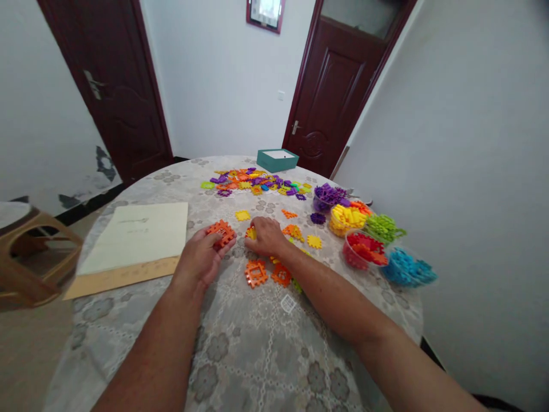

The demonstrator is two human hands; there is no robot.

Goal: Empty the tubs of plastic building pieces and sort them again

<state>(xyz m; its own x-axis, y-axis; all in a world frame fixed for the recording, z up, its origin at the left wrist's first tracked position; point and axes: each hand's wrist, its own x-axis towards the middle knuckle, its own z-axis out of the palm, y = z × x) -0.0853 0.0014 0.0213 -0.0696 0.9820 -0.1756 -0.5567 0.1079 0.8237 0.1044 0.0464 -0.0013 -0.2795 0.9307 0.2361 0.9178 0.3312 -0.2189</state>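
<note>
My left hand (201, 254) is closed on an orange notched building piece (222, 233), thumb on top and fingers under it. A little to its right, my right hand (266, 237) is closed round a yellow notched piece (251, 233), mostly covered by my fingers. Below that hand lie an orange square frame piece (256, 273) and another orange piece (281, 275). One yellow square (242, 215) rests beyond my hands, and a second yellow square (314, 241) sits right of my right wrist. My right forearm partly hides some yellow and green pieces.
A mixed pile of pieces (257, 182) spreads at the back, before a teal box (277, 160). Along the right edge stand tubs of purple (328, 197), yellow (346, 220), red (364, 250) and blue pieces (409, 269). Paper sheets (137, 234) lie left.
</note>
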